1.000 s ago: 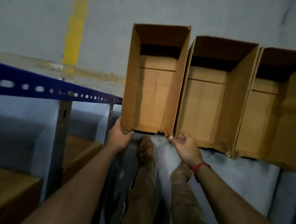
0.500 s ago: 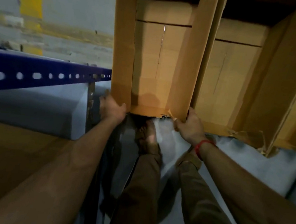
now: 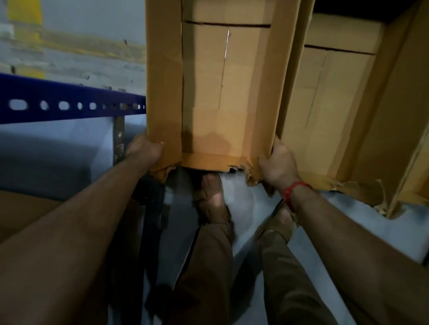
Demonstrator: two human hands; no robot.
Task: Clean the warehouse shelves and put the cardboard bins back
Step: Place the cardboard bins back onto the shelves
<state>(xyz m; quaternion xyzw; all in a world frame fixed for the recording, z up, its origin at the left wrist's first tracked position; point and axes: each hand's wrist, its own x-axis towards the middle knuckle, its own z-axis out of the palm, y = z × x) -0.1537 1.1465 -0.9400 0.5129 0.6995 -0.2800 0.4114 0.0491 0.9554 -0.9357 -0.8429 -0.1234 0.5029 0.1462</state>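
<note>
Left hand [image 3: 145, 149] had its fingers curled round the near left corner of the cardboard bin [image 3: 223, 84]. The right hand [image 3: 278, 166], with a red wristband [image 3: 293, 191], gripped the near right corner the same way, so both hands were clamped on it. The bin's near end looked raised over the person's sandalled feet [image 3: 211, 188], touching the second bin [image 3: 332, 95] on its right. Its far end was out of frame. Step, likely: picking one bin up to put it back on the rack. Next move calls for lifting clear of the neighbour and swinging left over the blue beam [image 3: 56, 102]. The near corners were torn, so they may give. Held bin was empty, with a bare bottom and seam. Second bin looked empty too. Third bin [image 3: 422, 117] only partly showed, contents unclear.
</note>
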